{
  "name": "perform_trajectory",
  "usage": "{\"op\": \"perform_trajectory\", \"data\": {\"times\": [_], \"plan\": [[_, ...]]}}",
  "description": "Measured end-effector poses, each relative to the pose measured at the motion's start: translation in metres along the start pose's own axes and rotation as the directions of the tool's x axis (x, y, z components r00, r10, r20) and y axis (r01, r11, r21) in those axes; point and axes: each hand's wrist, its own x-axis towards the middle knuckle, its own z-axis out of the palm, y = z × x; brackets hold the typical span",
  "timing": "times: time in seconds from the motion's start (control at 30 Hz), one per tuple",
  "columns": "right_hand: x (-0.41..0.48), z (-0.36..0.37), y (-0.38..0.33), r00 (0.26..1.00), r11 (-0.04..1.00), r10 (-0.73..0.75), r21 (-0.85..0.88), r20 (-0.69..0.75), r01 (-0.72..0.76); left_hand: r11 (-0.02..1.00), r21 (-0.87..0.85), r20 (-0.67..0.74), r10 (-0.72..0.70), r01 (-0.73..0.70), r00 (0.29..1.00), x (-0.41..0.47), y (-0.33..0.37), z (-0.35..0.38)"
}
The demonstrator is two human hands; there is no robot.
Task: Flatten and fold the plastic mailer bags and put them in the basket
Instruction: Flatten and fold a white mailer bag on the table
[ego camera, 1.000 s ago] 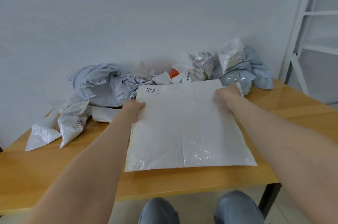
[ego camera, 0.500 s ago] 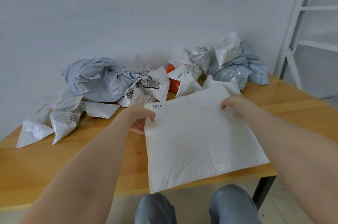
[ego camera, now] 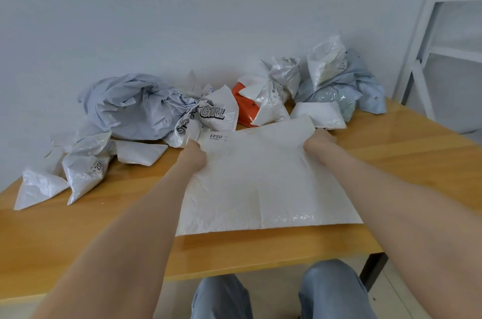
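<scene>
A large white padded mailer bag (ego camera: 260,183) lies spread flat on the wooden table (ego camera: 78,235), its near edge close to the table's front. My left hand (ego camera: 194,155) grips its far left corner, beside a small label reading 0541. My right hand (ego camera: 319,142) grips the far right corner, where the edge curls up. No basket is in view.
Crumpled mailer bags line the wall: a big grey-blue one (ego camera: 130,107), a white one printed GIRL (ego camera: 217,110), an orange one (ego camera: 245,107), and a grey pile (ego camera: 339,84) at the right. Small white bags (ego camera: 86,165) lie at the left. A white metal rack (ego camera: 443,32) stands to the right.
Half a second ago the mailer was skewed and hung over the front edge. Both hands have pushed it away from me and squared it on the table, keeping hold of its far corners.
</scene>
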Motion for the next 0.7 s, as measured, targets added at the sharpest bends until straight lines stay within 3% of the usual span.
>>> {"op": "perform_trajectory", "data": {"times": [0.13,0.2,0.27,0.33,0.43,0.7], "plan": [[-0.008,-0.005,-0.010,0.977,0.987,-0.148,-0.084,-0.152,0.136,0.989,0.145,-0.122,0.037,-0.020,0.992,-0.002,0.014,-0.005],[-0.015,-0.006,-0.022,0.930,0.937,-0.321,-0.200,-0.181,0.284,0.974,0.144,-0.145,0.195,-0.174,0.970,-0.003,0.029,-0.009],[-0.021,-0.001,-0.033,0.902,0.875,-0.426,-0.286,-0.071,0.391,0.929,0.168,-0.024,0.337,-0.329,0.941,-0.002,0.042,-0.007],[-0.023,0.009,-0.039,0.900,0.836,-0.426,-0.339,0.093,0.431,0.889,0.247,0.124,0.365,-0.385,0.923,-0.004,0.051,0.001],[-0.022,0.024,-0.038,0.884,0.777,-0.397,-0.422,0.246,0.467,0.874,0.327,0.231,0.294,-0.358,0.928,-0.010,0.051,0.018],[-0.009,0.038,-0.027,0.892,0.799,-0.303,-0.420,0.336,0.430,0.868,0.396,0.268,0.204,-0.301,0.942,-0.009,0.045,0.030]]}}
